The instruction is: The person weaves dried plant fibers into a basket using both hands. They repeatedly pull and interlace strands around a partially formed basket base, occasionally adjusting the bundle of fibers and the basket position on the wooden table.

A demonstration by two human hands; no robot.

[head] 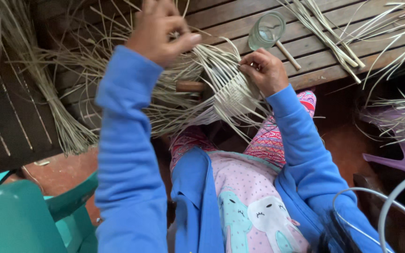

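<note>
Two hands work a half-woven palm-strip mat (233, 96) at the wooden table's (315, 56) edge: left hand (158, 30) pinches a raised strip (221, 56), right hand (264, 70) presses the weave, so steady tension would seem to keep rows tight.

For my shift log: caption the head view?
Left hand pulls a strand up; right hand pinches the woven mat.
</note>
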